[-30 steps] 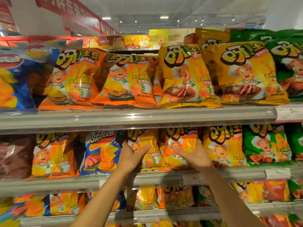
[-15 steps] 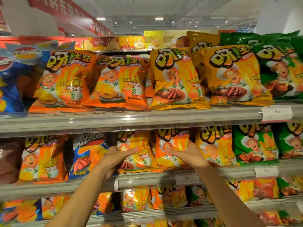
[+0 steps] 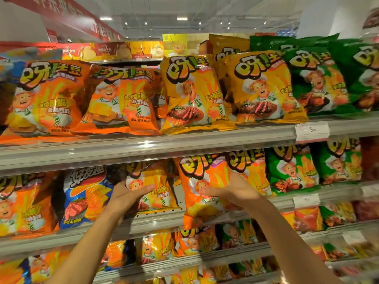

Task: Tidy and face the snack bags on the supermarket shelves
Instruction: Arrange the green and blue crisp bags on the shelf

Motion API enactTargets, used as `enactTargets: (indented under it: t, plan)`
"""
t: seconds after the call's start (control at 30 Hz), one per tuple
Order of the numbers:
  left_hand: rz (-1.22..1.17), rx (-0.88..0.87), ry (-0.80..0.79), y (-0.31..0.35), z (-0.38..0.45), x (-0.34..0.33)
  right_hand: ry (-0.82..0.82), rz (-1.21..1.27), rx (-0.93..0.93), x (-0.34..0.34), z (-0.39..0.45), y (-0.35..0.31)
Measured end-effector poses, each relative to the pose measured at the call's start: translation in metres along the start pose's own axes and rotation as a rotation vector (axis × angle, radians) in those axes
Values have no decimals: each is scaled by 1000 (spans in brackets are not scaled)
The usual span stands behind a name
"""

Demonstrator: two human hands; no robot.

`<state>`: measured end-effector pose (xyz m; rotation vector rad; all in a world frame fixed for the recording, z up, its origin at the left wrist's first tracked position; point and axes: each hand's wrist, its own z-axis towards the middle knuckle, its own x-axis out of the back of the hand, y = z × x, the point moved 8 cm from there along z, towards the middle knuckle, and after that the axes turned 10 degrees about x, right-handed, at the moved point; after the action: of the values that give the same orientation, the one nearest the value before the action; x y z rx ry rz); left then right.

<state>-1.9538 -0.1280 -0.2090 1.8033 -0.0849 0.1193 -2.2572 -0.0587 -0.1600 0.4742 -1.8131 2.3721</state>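
1. Head view looks up at supermarket shelves packed with glossy, puffed foil snack bags, each printed with a cartoon chef and bold lettering.
2. On the middle shelf (image 3: 143, 222) the right hand (image 3: 231, 193) has its grip clamped on an orange snack bag (image 3: 203, 193), thumb across the crinkled front and fingers behind its right edge; the bag tilts forward, its lower edge hanging past the shelf lip.
3. Just left of it, the left hand (image 3: 125, 196) has its grip clamped on a yellow-orange snack bag (image 3: 158, 189) standing upright on the same shelf, thumb lying across the front and fingers wrapped around the left edge.
4. A blue ridged-chip bag (image 3: 86, 197) stands beside the left hand, with another orange bag further left.
5. Right of the held bags stand a yellow bag and two green bags (image 3: 291, 171), smooth and shiny.
6. On the upper shelf (image 3: 143, 148), large pillow-shaped bags lean forward: two orange on the left, two yellow bags (image 3: 196, 93) in the middle, green ones on the right.
7. Shelf fronts are pale grey metal with clear plastic strips; a white price tag (image 3: 311, 132) sits on the upper rail at right.
8. Lower shelves hold more small orange, yellow and green bags, blurred.
9. Far above, a red banner (image 3: 61, 15) hangs at left below a white ceiling with recessed lights.
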Motion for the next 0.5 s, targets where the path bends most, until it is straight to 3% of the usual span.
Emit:
enactTargets:
  t: [0.17, 0.33, 0.5]
  plan:
    - [-28, -93, -23, 9, -10, -37, 66, -46, 23, 21, -28, 5]
    - [-22, -144, 45, 10, -18, -73, 303, -134, 18, 57, -64, 13]
    - [-1, -145, 88, 4, -23, -99, 493, -150, 147, 87, -90, 14]
